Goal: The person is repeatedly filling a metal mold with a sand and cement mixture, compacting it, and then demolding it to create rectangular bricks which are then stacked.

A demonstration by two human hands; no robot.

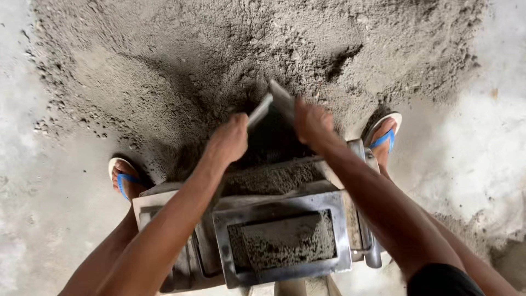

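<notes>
We're looking straight down. Far left: pale, smooth concrete floor (33, 219), dusted and patchy. Left foot (127, 181) in a white flip-flop with blue strap, planted at the edge of the mix.

Above it, a broad grey sand-cement pile (181, 60): damp, grainy, clumped, with loose crumbs scattered along its left rim and a darker hollow at centre.

Our left hand (229, 138) has fingers closed around the left edge of a flat metal plate (272, 101). The plate is thin, grey, rectangular, tilted up on edge, its far end dug into the hollow of the pile just above the mould. Its underside is dark with mix.

Below both hands sits a steel block mould (282, 233): boxy, welded sheet, scuffed and smeared with cement. We see two rectangular openings one behind the other, both filled with coarse wet mix; the near one is framed by a bright, worn steel rim and its surface is roughly levelled with a streak down the left part. The far one is heaped unevenly.

Our right hand (311, 121) grips the right edge of the plate, fingers curled over it, knuckles toward us.

Right of the mould: a rounded metal handle (374, 253) on its side, then the right foot (384, 140), same white and blue flip-flop, at the pile's edge. Floor beyond is pale and blotchy.
</notes>
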